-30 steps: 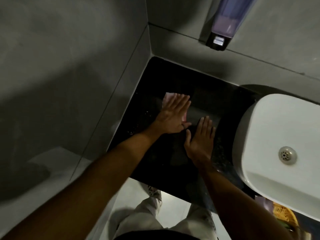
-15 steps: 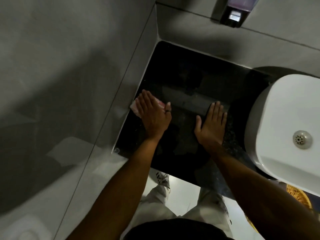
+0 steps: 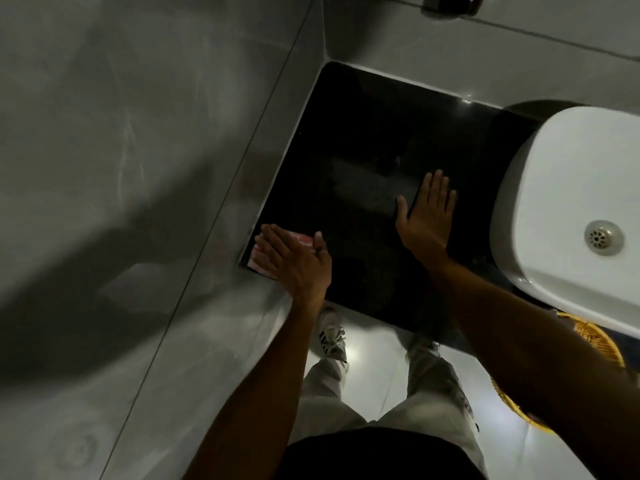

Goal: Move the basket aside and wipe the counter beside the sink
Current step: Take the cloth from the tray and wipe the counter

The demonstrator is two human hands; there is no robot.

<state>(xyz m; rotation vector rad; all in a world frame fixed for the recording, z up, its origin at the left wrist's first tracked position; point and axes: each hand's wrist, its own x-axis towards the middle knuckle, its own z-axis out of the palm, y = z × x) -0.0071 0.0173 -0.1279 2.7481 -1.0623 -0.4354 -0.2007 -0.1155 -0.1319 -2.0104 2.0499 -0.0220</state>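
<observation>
My left hand [image 3: 294,261] presses flat on a pink cloth [image 3: 259,260] at the near left corner of the black counter [image 3: 346,140], right by the wall. The cloth shows only at its edges around my fingers. My right hand [image 3: 427,213] lies flat and open on the counter, fingers spread, just left of the white sink [image 3: 568,209]. A woven yellow basket [image 3: 602,344] sits low at the right, partly hidden behind my right forearm and the sink's near edge.
Grey tiled walls close the counter on the left and at the back. A soap dispenser [image 3: 453,3] hangs on the back wall at the top edge. Below the counter edge are my legs and shoes on a pale floor [image 3: 370,362].
My left hand has dragged the cloth from the middle of the counter toward me and left, to the near corner. My right hand has stayed flat on the counter.
</observation>
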